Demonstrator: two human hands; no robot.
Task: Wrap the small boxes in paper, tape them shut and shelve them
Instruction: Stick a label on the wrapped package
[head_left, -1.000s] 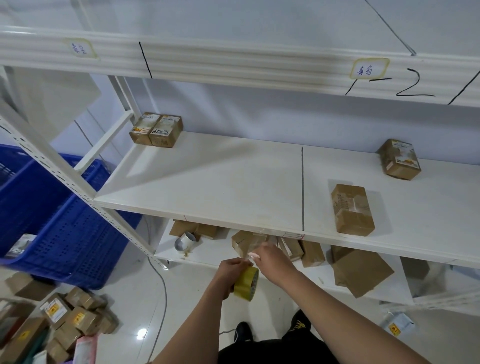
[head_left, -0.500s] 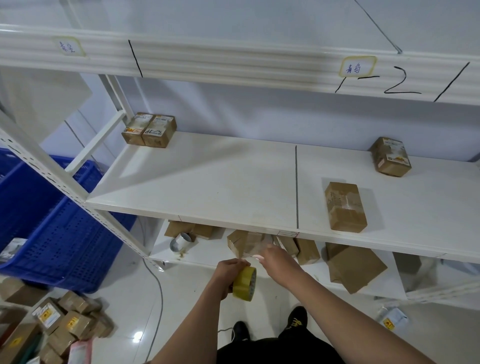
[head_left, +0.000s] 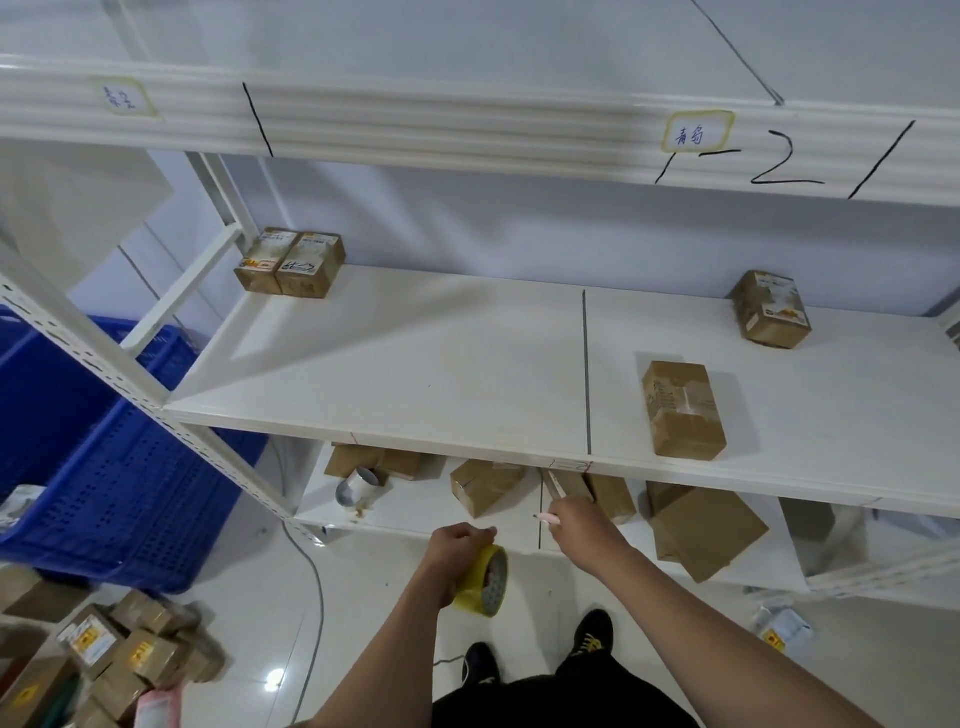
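My left hand grips a yellowish roll of tape in front of the lower shelf. To its right, my right hand pinches a thin strip of tape that runs up to the edge of the middle shelf. A wrapped brown box lies on that shelf at the right. Farther back stands another box, and two boxes sit side by side at the back left.
The lower shelf holds several brown boxes, flat paper and a silver tape roll. A blue crate stands at the left. Several small boxes are heaped on the floor at the lower left. My shoes show below.
My hands have moved apart: the right hand went right and slightly up with the tape end, while the left hand kept the roll. The view shifted a little.
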